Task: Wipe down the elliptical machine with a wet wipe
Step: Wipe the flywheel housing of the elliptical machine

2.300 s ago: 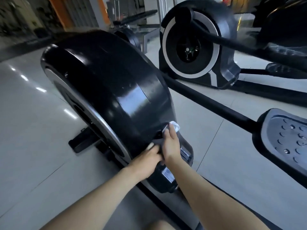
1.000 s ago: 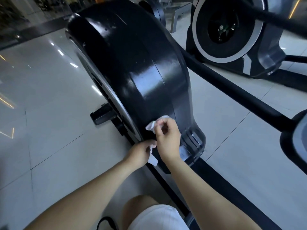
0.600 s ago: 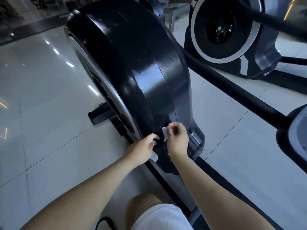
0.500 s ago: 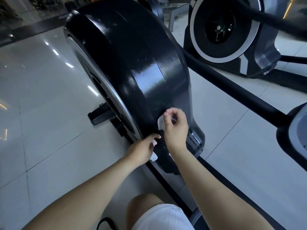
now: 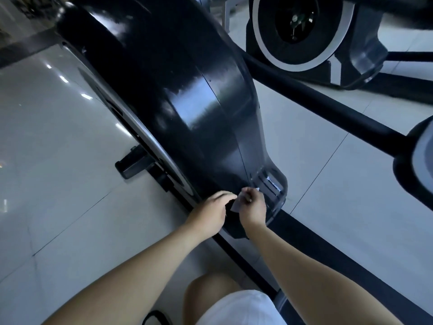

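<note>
The elliptical's glossy black flywheel housing [image 5: 178,95] fills the upper middle, narrowing to a foot near the floor rail. A small white wet wipe [image 5: 236,205] hangs between my two hands, just in front of the housing's lower end. My right hand [image 5: 254,206] pinches the wipe's top edge with curled fingers. My left hand [image 5: 212,211] is beside it, fingers curled toward the wipe's left edge; whether they grip it is hidden. Most of the wipe is covered by my fingers.
A black pedal arm [image 5: 328,109] runs diagonally on the right to a foot pedal [image 5: 419,165]. A second elliptical's flywheel [image 5: 302,31] stands at the top right. A floor rail [image 5: 328,249] runs under my right arm. Pale tiled floor [image 5: 58,172] lies on the left. My knee [image 5: 210,294] is below.
Both hands have dropped from the housing's side toward its foot. The wipe, held up against the housing half a second ago, now hangs bunched between the hands.
</note>
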The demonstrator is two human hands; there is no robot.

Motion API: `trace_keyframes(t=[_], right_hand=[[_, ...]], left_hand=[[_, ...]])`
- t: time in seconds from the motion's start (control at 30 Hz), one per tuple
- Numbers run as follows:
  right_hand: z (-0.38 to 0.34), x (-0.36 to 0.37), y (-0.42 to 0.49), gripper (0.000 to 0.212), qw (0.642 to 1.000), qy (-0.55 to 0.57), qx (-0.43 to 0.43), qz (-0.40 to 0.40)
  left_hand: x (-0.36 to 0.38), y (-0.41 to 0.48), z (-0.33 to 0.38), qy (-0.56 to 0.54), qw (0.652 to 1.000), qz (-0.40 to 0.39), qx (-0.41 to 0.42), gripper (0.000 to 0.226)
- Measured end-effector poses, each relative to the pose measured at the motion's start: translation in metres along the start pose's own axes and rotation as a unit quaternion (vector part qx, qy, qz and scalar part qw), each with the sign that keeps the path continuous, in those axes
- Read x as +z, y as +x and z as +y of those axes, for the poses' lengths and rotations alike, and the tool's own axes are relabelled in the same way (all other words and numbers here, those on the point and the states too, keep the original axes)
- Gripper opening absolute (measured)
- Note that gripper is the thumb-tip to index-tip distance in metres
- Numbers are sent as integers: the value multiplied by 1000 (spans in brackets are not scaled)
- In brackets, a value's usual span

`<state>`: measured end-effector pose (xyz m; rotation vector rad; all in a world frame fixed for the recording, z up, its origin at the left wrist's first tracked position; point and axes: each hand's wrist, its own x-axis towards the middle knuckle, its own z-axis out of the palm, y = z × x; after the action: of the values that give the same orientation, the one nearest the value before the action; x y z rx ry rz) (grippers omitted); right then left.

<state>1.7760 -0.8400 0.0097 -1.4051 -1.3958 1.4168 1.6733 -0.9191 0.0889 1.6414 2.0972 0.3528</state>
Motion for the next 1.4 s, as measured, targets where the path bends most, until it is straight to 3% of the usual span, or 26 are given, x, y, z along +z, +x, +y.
trace_keyframes(t=[0.17, 0.23, 0.33, 0.5, 0.63, 0.83, 0.93, 1.07, 1.2, 1.4], right_hand=[[32, -23, 8, 27, 999, -33, 22, -23], [38, -33, 13, 29, 997, -70, 20, -3], [29, -38, 24, 23, 999, -26, 9, 37], [2, -27, 36, 39, 998, 0, -49, -30], [35, -39, 22, 46, 996, -51, -18, -78], [48, -57, 14, 39, 997, -59, 33, -32], [38, -47, 21, 41, 997, -65, 5, -29], [32, -32, 38, 45, 992, -54, -45, -108], [45, -44, 30, 51, 991, -85, -52, -92], [71, -55, 27, 56, 995, 17, 98, -17]], left_hand=[[21, 17, -1, 8, 999, -33, 10, 60], [29, 21, -1, 21, 999, -35, 22, 61], [38, 26, -5, 52, 997, -25, 45, 58], [51, 34, -10, 123, 987, -33, 93, 60], [60, 39, 1, 156, 983, -50, 78, 66], [68, 46, 3, 177, 979, -72, 73, 66], [68, 47, 5, 183, 978, -67, 79, 65], [68, 49, 7, 182, 978, -74, 68, 51], [72, 51, 8, 200, 974, -80, 69, 65], [77, 62, 23, 246, 964, -78, 58, 65]])
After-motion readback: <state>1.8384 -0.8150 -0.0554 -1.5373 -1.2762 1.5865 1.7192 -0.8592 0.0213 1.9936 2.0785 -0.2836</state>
